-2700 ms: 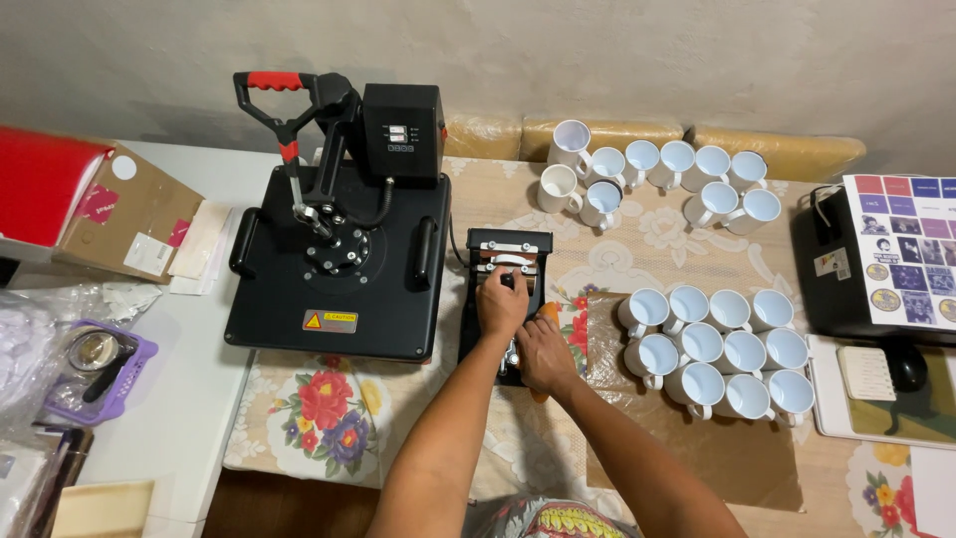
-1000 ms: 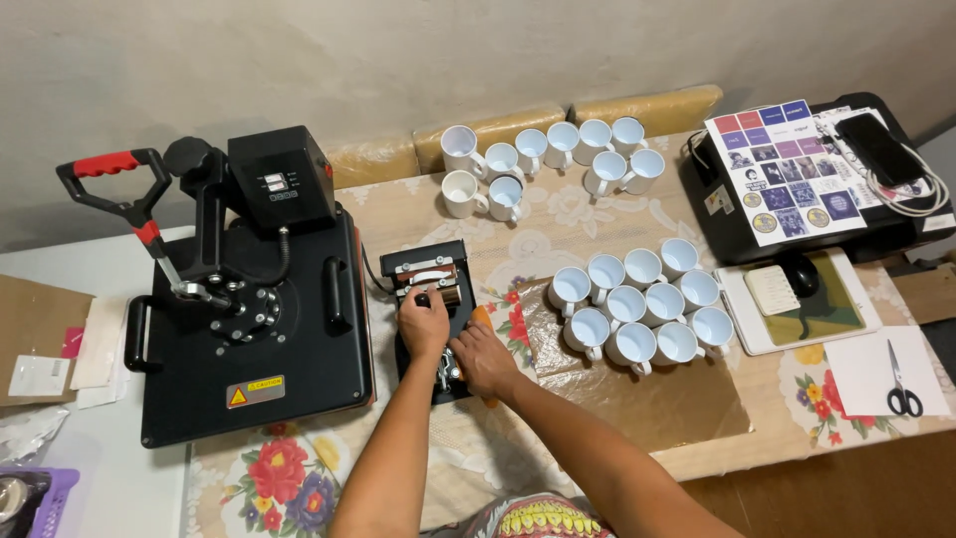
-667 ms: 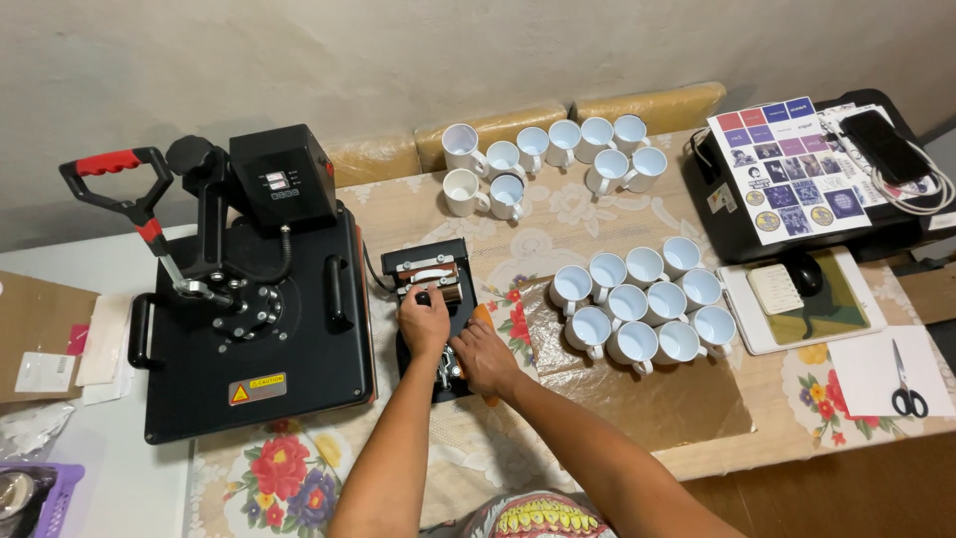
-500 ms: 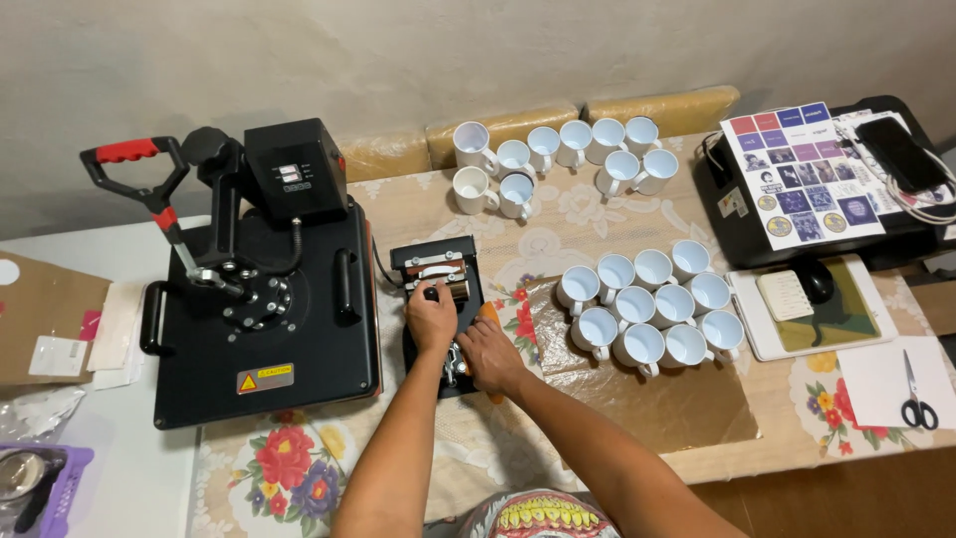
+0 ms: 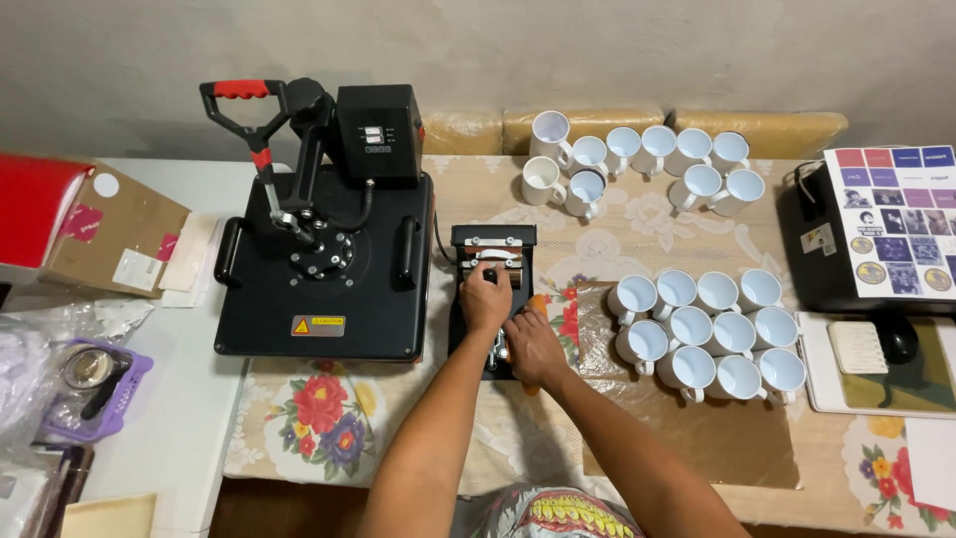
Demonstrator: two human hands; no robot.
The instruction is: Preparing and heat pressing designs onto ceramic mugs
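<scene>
Table (image 5: pixel 637 224): covered with a floral cloth, bearing all items below.
Flat heat press (image 5: pixel 324 259): black, red-gripped lever raised, at the table's left part.
Printed sheet (image 5: pixel 901 219): coloured squares, lying on a black device at far right.
White mugs: nearer cluster (image 5: pixel 709 329) right of the hands on brown paper; farther cluster (image 5: pixel 637 164) by the wall.
Mug-press attachment (image 5: pixel 491 289): small, black, just right of the flat press, under both hands.
Left hand (image 5: pixel 485 299): closed on a dark knob atop the attachment.
Right hand (image 5: pixel 533 349): curled at the attachment's near end, apparently gripping a part; fingers hide it.
</scene>
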